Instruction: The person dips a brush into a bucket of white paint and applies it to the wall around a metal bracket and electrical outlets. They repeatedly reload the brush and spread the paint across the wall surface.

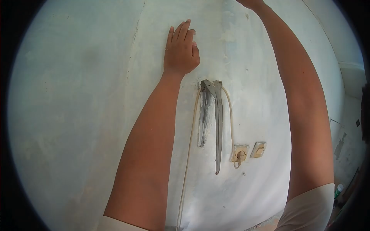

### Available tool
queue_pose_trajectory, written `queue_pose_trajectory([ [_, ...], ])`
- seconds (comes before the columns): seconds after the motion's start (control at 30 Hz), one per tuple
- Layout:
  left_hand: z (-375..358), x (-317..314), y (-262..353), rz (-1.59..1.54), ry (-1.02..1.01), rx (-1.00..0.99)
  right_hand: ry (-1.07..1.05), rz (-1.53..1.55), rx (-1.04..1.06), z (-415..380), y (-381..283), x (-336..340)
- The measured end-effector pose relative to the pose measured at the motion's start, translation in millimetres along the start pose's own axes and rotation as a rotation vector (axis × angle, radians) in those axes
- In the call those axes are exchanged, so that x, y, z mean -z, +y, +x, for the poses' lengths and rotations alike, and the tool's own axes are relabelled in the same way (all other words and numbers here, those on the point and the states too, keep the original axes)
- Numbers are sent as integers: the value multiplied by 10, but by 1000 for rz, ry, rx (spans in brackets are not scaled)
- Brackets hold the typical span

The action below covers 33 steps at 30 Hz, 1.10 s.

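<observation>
We face a big, pale blue-white plastered wall [77,115]. It looks hard and rough, with patchy marks and a thin crack running down it.

In the middle of the wall hangs a long grey metal tool with two thin legs [216,127], a bit like big tongs. Its top sits on something in the wall, just under our left hand, and its tips point down. We think it is stiff, hard and a little heavy, and not easy to break. The best place to grab it would be near the top, where the two legs join.

A thin cream cord [189,154] loops over the tool and hangs down both sides. It looks soft and bendy. One end goes to a small cream wall socket [239,153], and a cream switch [258,149] sits just beside that.

Our left hand [180,48] is flat on the wall, fingers straight and close together. It holds nothing.

Our right hand [250,3] reaches up high and is cut off at the top edge, so we cannot tell if it is open or closed.
</observation>
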<state>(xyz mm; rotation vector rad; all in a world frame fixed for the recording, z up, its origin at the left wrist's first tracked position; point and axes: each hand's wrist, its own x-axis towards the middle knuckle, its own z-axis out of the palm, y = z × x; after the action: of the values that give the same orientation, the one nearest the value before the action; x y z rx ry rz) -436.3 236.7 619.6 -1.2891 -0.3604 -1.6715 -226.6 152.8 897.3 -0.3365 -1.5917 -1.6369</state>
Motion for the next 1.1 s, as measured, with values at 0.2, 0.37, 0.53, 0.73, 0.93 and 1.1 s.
queue_pose_trajectory([
  [0.2, 2, -2, -9, -5, -7, 0, -403, -331, -109, 57, -88, 22],
  [0.37, -3, 12, -3, 4, -17, 2, -353, 196, -249, -131, -230, 382],
  [0.53, -1, 1, 0, 6, -2, 0, -581, 269, -372, -76, -315, 719],
  [0.73, 3, 8, 11, 7, -24, -6, -515, 162, -357, -30, -514, 845],
  [0.93, -4, 9, 6, 13, -22, -2, -710, 400, -427, 134, -522, 1058],
  [1.1, -8, 10, 14, 2, -7, -6, -738, 429, -465, 123, -607, 1083],
])
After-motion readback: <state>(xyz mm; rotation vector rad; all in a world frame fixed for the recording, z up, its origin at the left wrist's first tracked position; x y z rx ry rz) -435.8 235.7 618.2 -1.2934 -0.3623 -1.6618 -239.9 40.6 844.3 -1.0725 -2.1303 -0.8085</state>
